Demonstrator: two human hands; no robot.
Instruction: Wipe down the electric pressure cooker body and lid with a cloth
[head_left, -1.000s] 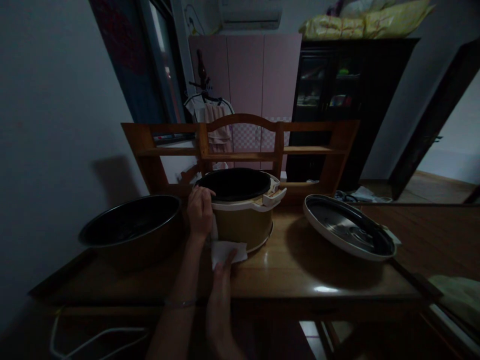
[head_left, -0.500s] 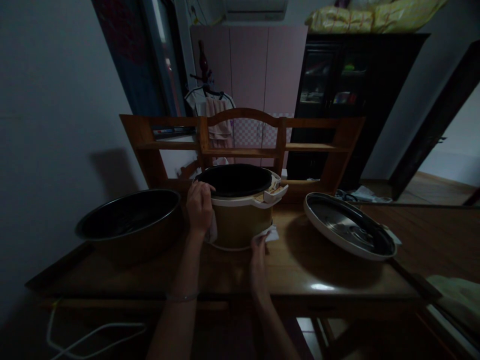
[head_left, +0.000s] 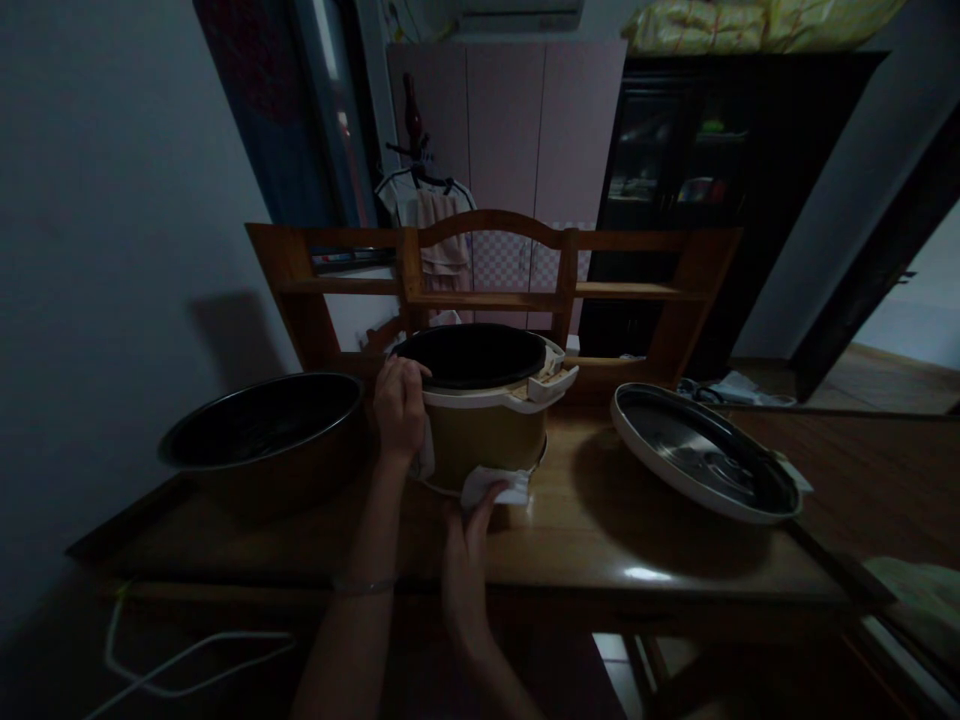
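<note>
A gold-coloured cooker body (head_left: pixel 487 440) with a white rim and a dark empty well stands on the wooden desk (head_left: pixel 600 530). My left hand (head_left: pixel 400 410) grips its left rim, fingers curled over the edge. My right hand (head_left: pixel 466 545) presses a white cloth (head_left: pixel 495 486) against the cooker's lower front wall, fingers closed on the cloth. Left of the cooker sits its dark inner pot (head_left: pixel 262 435). The cooker lid (head_left: pixel 705 465) lies upside down to the right, tilted.
A wooden shelf unit (head_left: pixel 487 285) stands at the desk's back edge. A grey wall is on the left. A white cord (head_left: pixel 187 655) hangs below the desk front. A pink wardrobe (head_left: pixel 510 140) and a dark cabinet (head_left: pixel 675 170) stand behind.
My right hand slid the cloth along the cooker's base from left to right, then back toward the front middle. My left hand stayed on the rim.
</note>
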